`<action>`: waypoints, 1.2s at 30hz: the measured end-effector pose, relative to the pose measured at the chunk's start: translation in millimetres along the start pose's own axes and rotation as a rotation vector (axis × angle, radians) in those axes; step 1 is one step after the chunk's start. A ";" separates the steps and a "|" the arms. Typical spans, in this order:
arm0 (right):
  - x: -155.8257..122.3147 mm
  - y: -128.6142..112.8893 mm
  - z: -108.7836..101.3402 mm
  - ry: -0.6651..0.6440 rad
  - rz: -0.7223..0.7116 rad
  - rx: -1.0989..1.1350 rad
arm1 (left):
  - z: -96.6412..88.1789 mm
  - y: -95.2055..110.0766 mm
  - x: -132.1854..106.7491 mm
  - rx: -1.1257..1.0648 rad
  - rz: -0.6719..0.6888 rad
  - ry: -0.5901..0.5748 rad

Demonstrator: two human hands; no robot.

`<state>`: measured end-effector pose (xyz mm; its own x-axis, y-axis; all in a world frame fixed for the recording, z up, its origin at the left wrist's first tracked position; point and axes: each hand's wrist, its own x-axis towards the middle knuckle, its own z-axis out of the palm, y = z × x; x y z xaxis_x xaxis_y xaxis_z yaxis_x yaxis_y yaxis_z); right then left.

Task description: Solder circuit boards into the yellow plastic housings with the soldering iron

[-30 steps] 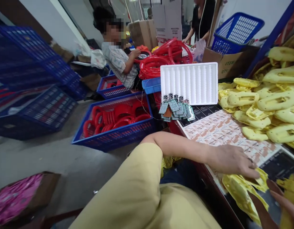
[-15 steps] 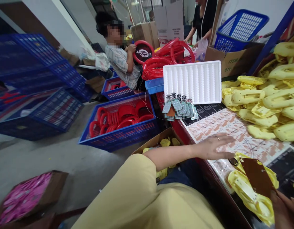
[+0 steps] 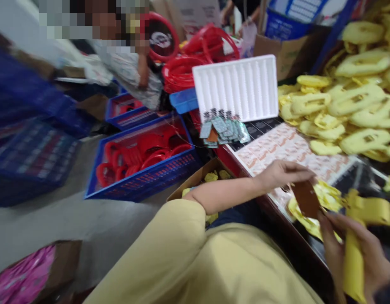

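A brown circuit board (image 3: 306, 200) is held tilted between my two hands, above yellow plastic shells (image 3: 328, 195) on the table. My left hand (image 3: 282, 174) pinches its upper end, the thumb and fingers close together. The fingertips of my right hand (image 3: 361, 240) grip its lower end. Across the right palm lies a yellow T-shaped plastic piece (image 3: 353, 261), its kind unclear. Beneath the left forearm is a patterned printed sheet (image 3: 277, 147). Further back, teal circuit boards (image 3: 225, 128) with dark parts lean in a pile against a white ridged foam tray (image 3: 236, 88).
Yellow shells (image 3: 359, 101) heap at the right. A blue crate (image 3: 139, 188) of red rings stands left of the table, near an open carton (image 3: 179, 190). A box of pink pieces (image 3: 27, 274) is on the floor. Beyond, a person (image 3: 128, 71) holds a red ring (image 3: 160, 38).
My left hand has risen from the sheet and closed on the board's upper end. The board has shifted left and up with my right hand, and the T-shaped piece has come into view.
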<state>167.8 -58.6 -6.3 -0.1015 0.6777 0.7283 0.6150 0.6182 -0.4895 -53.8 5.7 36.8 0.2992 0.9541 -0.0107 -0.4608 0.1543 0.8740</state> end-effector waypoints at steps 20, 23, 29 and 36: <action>34.1 -26.8 -1.6 0.006 0.372 0.376 | 24.3 15.3 -7.5 0.551 -0.240 -0.381; 31.5 -28.7 -3.2 0.057 0.358 0.282 | 26.2 8.1 -8.7 0.561 -0.151 -0.297; 26.9 -29.3 -4.8 0.104 0.257 0.145 | 23.7 6.9 -2.3 0.686 0.054 -0.325; 11.0 -14.7 -40.7 0.014 -0.047 -0.087 | 22.6 4.8 21.0 1.371 0.199 -0.552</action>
<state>189.5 -76.4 28.4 -0.1216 0.6429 0.7563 0.6756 0.6118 -0.4114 -30.9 20.7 51.8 0.7424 0.6666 0.0673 0.4993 -0.6175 0.6078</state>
